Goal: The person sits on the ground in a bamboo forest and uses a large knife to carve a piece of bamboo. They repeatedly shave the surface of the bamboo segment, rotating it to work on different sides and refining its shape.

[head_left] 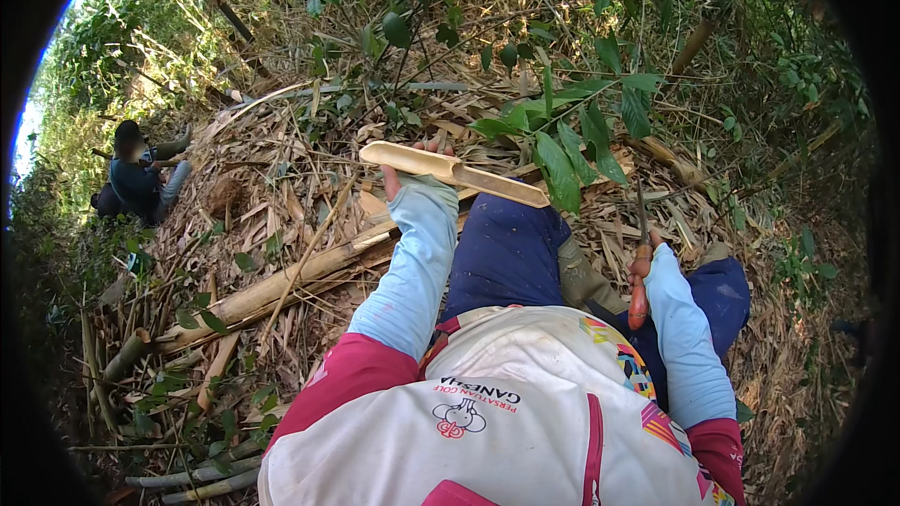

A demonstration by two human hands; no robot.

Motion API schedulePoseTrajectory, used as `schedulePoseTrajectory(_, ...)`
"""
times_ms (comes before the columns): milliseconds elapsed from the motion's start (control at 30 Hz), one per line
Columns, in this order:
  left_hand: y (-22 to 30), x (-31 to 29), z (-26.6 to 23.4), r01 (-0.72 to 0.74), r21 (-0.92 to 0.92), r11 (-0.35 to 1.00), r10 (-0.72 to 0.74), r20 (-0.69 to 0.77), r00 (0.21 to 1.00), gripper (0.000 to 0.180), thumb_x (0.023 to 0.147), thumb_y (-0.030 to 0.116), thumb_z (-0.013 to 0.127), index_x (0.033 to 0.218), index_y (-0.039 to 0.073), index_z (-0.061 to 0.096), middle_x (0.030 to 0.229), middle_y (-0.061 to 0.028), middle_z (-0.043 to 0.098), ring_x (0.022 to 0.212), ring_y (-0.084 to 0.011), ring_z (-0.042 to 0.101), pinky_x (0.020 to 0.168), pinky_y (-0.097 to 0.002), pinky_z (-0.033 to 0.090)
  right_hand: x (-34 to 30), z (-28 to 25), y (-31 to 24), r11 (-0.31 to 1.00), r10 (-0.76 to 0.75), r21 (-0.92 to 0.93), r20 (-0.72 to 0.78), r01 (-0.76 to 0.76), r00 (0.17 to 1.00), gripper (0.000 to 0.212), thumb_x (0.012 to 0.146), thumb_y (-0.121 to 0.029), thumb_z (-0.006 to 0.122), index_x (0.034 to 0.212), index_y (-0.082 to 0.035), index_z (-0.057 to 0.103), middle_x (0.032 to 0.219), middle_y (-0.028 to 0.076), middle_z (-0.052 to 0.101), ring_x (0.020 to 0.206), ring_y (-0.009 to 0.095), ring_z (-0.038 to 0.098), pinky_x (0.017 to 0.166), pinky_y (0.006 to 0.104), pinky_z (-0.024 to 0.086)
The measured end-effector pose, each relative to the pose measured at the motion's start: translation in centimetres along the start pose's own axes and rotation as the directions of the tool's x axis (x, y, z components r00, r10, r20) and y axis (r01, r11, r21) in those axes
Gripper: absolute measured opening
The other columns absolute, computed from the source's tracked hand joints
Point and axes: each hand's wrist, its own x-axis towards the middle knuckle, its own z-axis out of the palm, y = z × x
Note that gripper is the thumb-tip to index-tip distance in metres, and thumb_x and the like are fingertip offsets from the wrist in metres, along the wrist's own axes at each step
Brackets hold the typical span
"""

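Note:
A split length of bamboo (pixel 497 186), pale and hollowed like a trough with a node across its middle, lies tilted in front of me. My left hand (pixel 391 184) is closed on it from beneath, near its left half; fingertips show past the far edge. At my right thigh, my right hand (pixel 655 239) grips a long knife with a reddish-brown wooden handle (pixel 639 283). Its thin dark blade (pixel 642 211) points away from me, beside the leaves. Most of the right fingers are hidden by the handle and sleeve.
A leafy green branch (pixel 562 145) hangs just beyond the bamboo piece. A thick bamboo pole (pixel 281 286) lies across dry leaf litter at left, near cut stems (pixel 127 356). Another person (pixel 141 173) sits farther off at left. Dense undergrowth surrounds the spot.

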Motion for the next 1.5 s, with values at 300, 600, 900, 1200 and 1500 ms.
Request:
schedulePoseTrajectory(300,0.3,-0.6,2.0,-0.033,-0.015,0.999,0.031,-0.126,0.992,0.063,0.092,0.065,0.044,0.104,0.004,0.053,0.086,-0.0143,0.062,0.078,-0.0327,0.063,0.075,-0.0502,0.054,0.2,-0.2,1.2,0.999,0.047,0.028,-0.113,-0.044,0.992,0.084,0.082,0.000,0.057,0.153,-0.021,0.018,0.082,0.010,0.056,0.057,0.019,0.051,0.048,0.0347,0.046)
schedulePoseTrajectory(600,4.4,-2.9,3.4,0.145,0.389,0.910,-0.147,-0.024,0.989,0.040,0.091,0.033,0.065,0.115,0.007,0.046,0.089,-0.0084,0.057,0.077,-0.0230,0.063,0.065,-0.0404,0.059,-3.2,0.0,-0.5,0.983,-0.114,0.141,-0.045,0.119,0.992,0.081,0.079,-0.002,0.057,0.147,-0.022,0.018,0.061,0.008,0.046,0.046,0.021,0.047,0.041,0.0341,0.042)
schedulePoseTrajectory(900,4.8,-4.5,4.4,0.205,0.569,0.796,-0.313,0.098,0.945,0.040,0.091,0.027,0.066,0.121,0.007,0.050,0.086,-0.0044,0.056,0.076,-0.0166,0.060,0.067,-0.0339,0.057,-3.7,1.2,-3.0,0.991,-0.113,0.068,-0.019,0.114,0.993,0.068,0.079,-0.006,0.055,0.138,-0.017,0.024,0.061,0.009,0.047,0.045,0.022,0.046,0.040,0.0345,0.041)
schedulePoseTrajectory(1200,4.0,-4.6,4.9,0.114,0.646,0.755,-0.334,0.229,0.915,0.045,0.087,0.033,0.070,0.116,0.004,0.051,0.082,-0.0056,0.059,0.074,-0.0168,0.061,0.068,-0.0323,0.053,-4.0,1.0,-3.7,0.993,-0.109,0.038,-0.017,0.109,0.994,0.055,0.080,-0.010,0.054,0.129,-0.013,0.031,0.060,0.011,0.047,0.043,0.023,0.045,0.039,0.0350,0.040)
schedulePoseTrajectory(1500,5.1,-5.6,7.9,0.053,0.625,0.779,-0.330,0.337,0.882,0.044,0.088,0.032,0.068,0.115,0.002,0.050,0.083,-0.0062,0.060,0.077,-0.0170,0.061,0.072,-0.0312,0.050,-4.2,0.9,-3.8,0.993,-0.116,0.029,-0.018,0.117,0.993,0.043,0.080,-0.014,0.052,0.120,-0.009,0.037,0.060,0.012,0.048,0.042,0.024,0.044,0.038,0.0355,0.040)
